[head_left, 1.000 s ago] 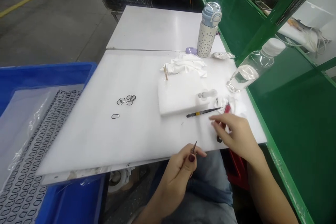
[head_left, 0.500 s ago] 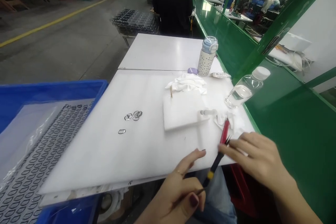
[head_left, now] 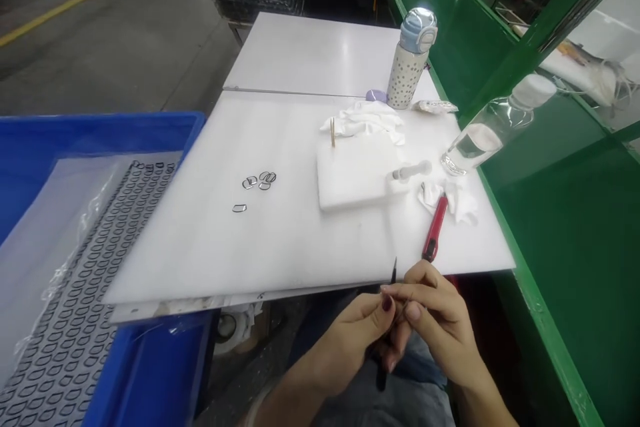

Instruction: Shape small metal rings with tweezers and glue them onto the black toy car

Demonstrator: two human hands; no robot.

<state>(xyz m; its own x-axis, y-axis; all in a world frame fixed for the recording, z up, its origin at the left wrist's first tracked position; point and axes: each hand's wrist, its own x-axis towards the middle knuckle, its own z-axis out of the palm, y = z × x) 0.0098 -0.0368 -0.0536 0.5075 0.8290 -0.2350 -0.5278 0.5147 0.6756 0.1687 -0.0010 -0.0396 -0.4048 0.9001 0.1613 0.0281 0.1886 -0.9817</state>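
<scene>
My left hand (head_left: 355,333) and my right hand (head_left: 430,323) meet just below the front edge of the white board (head_left: 200,260), over my lap. A slim dark pointed tool (head_left: 393,275) stands up between them, its tip above the board edge and its black lower end (head_left: 381,380) below my fingers. My left fingers grip it, and my right fingertips pinch at it; the exact hold is partly hidden. Nearest to my right hand lies a red utility knife (head_left: 434,228) on the board.
A white foam block (head_left: 350,177) and white cloth (head_left: 365,121) sit mid-board. Small metal rings (head_left: 263,180) lie left. A dotted flask (head_left: 407,60) and water bottle (head_left: 495,127) stand behind. A blue crate (head_left: 100,140) holds a sheet of rings.
My hands have come together at the board's front edge. The yellow-banded tool my right hand reached over earlier no longer shows its band. The red knife now lies uncovered on the board.
</scene>
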